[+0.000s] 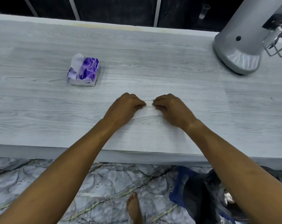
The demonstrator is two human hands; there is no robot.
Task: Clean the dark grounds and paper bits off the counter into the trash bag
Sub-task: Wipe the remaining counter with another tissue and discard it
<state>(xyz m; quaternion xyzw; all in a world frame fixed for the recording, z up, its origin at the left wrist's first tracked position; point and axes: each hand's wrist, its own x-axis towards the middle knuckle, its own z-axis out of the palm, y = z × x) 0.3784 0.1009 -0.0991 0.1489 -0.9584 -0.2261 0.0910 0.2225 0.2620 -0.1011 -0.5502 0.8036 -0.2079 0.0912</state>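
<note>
— Where to begin, with the large things first?
— With the grey desk [40, 110]: wide, wood-grain, running across the whole view. At its far right, the round foot of a silver machine [237, 50]. Keep the wiping away from it.
— And the trash bag?
— Down on the floor: dark trash bag [198, 194] with blue at its edge, below the desk front, on the right side. Well apart from the hands, so plan a pull toward that front edge.
— The purple tissue pack [83, 71]?
— On the desk, well to the left of the hands, with one sheet standing out. Not touched now.
— Then the hands?
— Left hand [125, 107] and right hand [172, 109] near each other at the middle of the desk, fingers curled, each pinching one end of a white tissue [150, 110] lying flat on the desk.
— Dark grounds, paper bits?
— Cannot find any in this view; perhaps under the tissue, perhaps too small.
— How to do this step well?
— Probably folding the tissue into a pad. Press it flat, gather toward the middle in short strokes, close the tissue around the dirt, lift without shaking, carry over the bag, then release.
</note>
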